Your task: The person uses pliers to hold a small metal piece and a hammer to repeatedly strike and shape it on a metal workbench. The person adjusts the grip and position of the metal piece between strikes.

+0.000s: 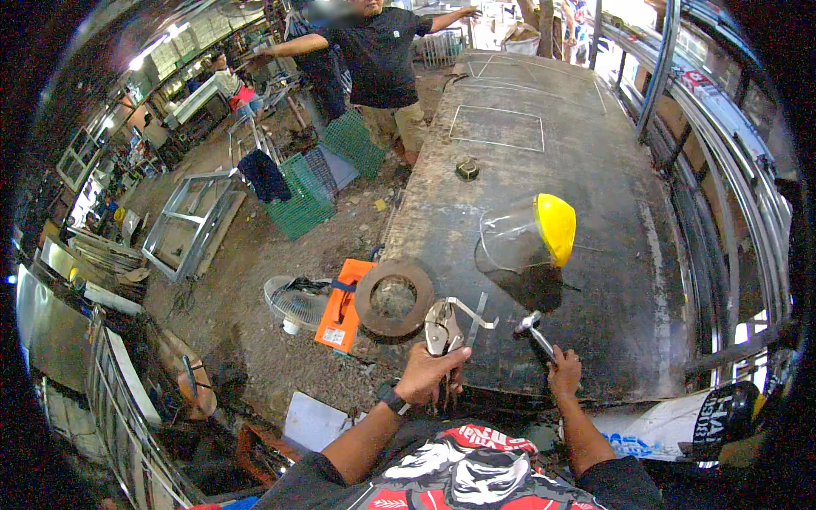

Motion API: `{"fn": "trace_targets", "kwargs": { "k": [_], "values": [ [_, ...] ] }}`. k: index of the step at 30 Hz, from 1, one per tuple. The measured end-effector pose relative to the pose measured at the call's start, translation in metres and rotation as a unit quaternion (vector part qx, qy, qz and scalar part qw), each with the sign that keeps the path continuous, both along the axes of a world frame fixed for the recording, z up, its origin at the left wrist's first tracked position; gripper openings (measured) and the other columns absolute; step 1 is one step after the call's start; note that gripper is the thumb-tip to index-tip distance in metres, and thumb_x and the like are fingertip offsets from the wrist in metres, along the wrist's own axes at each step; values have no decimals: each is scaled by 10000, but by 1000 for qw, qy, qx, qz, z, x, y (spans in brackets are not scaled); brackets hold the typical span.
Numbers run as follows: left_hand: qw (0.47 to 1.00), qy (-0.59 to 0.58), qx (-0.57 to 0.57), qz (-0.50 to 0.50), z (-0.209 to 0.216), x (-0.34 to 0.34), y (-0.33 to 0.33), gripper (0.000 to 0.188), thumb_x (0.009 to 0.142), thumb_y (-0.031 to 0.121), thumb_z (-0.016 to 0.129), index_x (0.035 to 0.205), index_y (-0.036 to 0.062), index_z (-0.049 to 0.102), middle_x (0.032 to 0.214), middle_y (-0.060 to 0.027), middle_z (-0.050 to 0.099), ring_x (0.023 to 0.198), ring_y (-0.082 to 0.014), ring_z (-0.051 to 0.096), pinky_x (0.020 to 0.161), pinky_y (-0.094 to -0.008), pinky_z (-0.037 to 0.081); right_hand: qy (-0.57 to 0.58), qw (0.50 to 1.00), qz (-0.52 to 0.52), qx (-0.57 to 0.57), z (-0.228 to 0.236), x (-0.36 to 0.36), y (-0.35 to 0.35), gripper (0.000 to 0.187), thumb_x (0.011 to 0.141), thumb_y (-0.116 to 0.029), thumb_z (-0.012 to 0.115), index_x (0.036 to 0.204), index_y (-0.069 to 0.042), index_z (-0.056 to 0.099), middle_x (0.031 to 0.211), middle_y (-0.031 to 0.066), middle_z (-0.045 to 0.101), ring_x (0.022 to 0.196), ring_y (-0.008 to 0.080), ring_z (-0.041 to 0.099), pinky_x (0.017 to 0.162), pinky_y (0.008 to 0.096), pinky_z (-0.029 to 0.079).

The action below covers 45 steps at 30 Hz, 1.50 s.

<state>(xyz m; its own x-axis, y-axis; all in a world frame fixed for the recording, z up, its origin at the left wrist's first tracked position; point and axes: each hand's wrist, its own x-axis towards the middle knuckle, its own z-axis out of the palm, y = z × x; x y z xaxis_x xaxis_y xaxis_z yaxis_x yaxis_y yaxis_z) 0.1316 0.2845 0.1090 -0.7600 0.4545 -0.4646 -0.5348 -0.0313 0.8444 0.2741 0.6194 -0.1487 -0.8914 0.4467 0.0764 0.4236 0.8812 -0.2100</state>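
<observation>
My left hand (427, 374) is closed round the handles of locking pliers (443, 327), whose jaws clamp a thin bent metal strip (473, 314). My right hand (564, 372) grips a hammer (537, 332), its metal head raised a little above the near part of the workbench (612, 297). A thick rusty metal ring (393, 299) lies beside the pliers at the bench's left edge. Behind the strip a flat metal square (481, 317) rests on the bench top. Further off lies a clear face shield with a yellow top (555, 229).
A tape measure (467, 169) and a thin rectangular metal frame (497, 129) lie farther along the bench. Left of it are an orange case (344, 306), a fan (296, 299) and metal frames (191, 223). A person in a black shirt (374, 64) stands at the far left side, arms spread.
</observation>
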Motion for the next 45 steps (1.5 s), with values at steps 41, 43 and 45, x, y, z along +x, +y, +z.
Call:
{"fn": "trace_targets", "kwargs": {
  "k": [41,43,45],
  "values": [
    [963,-37,260,58,-10,-83,-71,337,1012,111,624,1326,22,539,1227,-146,667,1179,-336,674,920,-489,616,294,783,60,-545,213,-78,-246,254,973,-116,720,1121,-78,517,954,21,630,822,96,589,736,284,507],
    [961,-40,261,78,-12,-80,-64,388,1006,120,624,1364,10,521,1248,-161,666,1153,-339,681,935,-490,612,296,766,56,-568,217,-78,-253,304,941,-132,767,1134,-82,538,894,26,627,784,108,593,712,321,531],
    [954,-24,290,75,-15,-77,-54,361,1025,138,593,1351,-5,528,1290,-169,654,1207,-347,654,971,-506,594,301,802,79,-509,220,-77,-258,322,905,-161,807,1131,-77,593,884,51,664,764,119,615,705,325,539]
  ]
}}
